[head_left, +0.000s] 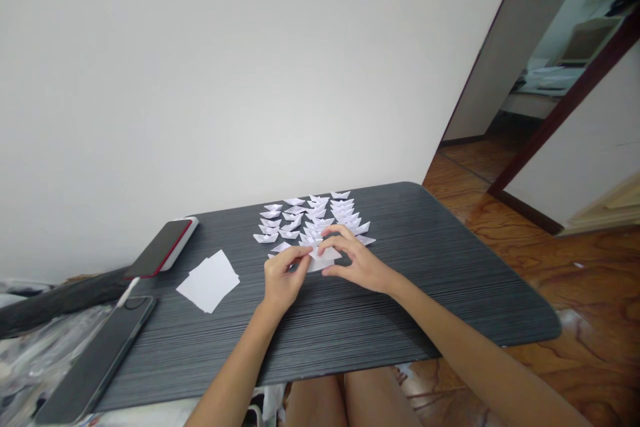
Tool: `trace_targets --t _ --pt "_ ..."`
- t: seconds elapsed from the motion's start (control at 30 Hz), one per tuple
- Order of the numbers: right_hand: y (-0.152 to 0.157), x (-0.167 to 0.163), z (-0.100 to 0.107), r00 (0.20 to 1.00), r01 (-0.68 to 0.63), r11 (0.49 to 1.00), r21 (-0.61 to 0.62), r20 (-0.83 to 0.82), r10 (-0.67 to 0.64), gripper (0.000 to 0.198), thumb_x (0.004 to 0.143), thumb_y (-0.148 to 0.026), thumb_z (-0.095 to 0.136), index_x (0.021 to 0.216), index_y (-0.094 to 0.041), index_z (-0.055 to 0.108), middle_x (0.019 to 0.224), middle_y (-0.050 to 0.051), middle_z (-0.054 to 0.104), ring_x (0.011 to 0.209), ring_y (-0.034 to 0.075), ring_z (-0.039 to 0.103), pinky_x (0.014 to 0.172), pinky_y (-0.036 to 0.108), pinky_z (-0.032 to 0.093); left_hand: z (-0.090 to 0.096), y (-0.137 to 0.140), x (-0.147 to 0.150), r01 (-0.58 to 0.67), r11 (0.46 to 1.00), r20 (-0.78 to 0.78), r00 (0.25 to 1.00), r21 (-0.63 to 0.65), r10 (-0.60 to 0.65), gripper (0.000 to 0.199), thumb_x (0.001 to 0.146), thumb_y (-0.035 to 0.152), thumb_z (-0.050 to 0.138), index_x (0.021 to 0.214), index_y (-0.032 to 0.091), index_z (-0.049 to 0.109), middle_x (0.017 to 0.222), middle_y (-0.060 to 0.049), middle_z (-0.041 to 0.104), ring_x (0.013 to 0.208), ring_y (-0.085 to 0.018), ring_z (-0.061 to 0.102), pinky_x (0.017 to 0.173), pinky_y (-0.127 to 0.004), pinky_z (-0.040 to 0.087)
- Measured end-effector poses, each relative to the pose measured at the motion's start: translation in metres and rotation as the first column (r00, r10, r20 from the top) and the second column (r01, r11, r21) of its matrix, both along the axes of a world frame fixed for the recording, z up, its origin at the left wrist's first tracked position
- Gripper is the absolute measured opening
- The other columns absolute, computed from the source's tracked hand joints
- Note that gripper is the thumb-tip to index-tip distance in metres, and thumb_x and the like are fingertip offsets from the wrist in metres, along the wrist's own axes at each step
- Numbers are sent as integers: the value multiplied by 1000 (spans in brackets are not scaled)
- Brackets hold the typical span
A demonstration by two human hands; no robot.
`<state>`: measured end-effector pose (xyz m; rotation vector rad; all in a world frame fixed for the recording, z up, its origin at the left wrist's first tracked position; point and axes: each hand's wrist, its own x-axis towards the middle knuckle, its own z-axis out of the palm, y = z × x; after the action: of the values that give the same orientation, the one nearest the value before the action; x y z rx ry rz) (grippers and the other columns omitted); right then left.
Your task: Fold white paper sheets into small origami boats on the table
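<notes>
A partly folded piece of white paper point(323, 261) is held above the dark table, between my two hands. My left hand point(286, 273) pinches its left edge between thumb and fingers. On the paper's right side, my right hand point(357, 260) has its fingers curved over the top, with the thumb low by the lower edge; whether it grips firmly I cannot tell. Just beyond my hands stand several small folded paper boats point(310, 220) in rough columns. Those nearest are partly hidden by my fingers. Left of my left hand lies a small stack of white paper sheets point(210, 281).
The dark wood-grain table point(430, 267) has a rounded right end and meets a white wall point(250, 80). At the left edge lie a black phone point(100, 360) and a red-edged device point(163, 247), with a white cable point(127, 292). Plastic-wrapped items sit beyond that edge.
</notes>
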<state>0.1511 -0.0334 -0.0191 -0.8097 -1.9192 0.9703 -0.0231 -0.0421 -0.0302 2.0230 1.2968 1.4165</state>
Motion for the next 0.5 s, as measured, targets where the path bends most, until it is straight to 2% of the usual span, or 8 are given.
trace_targets --t 0.1,0.2,0.27,0.33,0.4,0.5 --pt "1 -2 -2 992 127 989 83 -20 -125 5 72 -22 57 76 -19 60 103 6 43 99 18 46 87 32 36 0 -1 3 37 997 56 998 -71 -33 15 70 21 55 80 16 64 71 -5 67 58 -13 62 57 -22 50" --pt "4 -2 -4 981 188 973 134 -80 -178 4 73 -20 57 71 -19 61 104 6 41 100 18 47 91 33 34 1 -1 5 156 965 194 974 -209 -115 14 70 23 58 79 14 63 66 -3 65 53 -13 62 56 -22 51" --pt "5 -1 -6 978 199 971 129 -93 -188 3 70 -21 59 71 -19 62 109 6 38 103 18 46 93 34 33 2 0 6 185 950 278 954 -251 -112 12 68 23 60 74 13 62 67 -3 65 54 -14 62 57 -23 51" --pt "7 -2 -8 977 185 981 56 -114 -177 6 68 -22 61 73 -19 62 111 6 37 105 19 44 92 33 34 2 1 7 185 950 330 939 -250 -96 12 67 23 61 74 13 62 69 -4 65 56 -14 62 59 -23 52" --pt "9 -3 -11 973 128 988 -91 -181 -143 12 66 -25 63 75 -18 61 108 6 41 101 18 47 86 31 40 1 2 7 208 954 348 929 -216 -124 10 68 22 60 73 13 62 73 -4 64 59 -13 62 60 -24 52" --pt "12 -7 -15 947 5 952 -306 -304 -102 15 64 -27 63 73 -17 58 85 3 53 79 14 55 72 27 44 -1 2 8 235 959 327 929 -159 -173 8 69 21 59 71 13 63 79 -5 62 66 -13 60 62 -24 51"
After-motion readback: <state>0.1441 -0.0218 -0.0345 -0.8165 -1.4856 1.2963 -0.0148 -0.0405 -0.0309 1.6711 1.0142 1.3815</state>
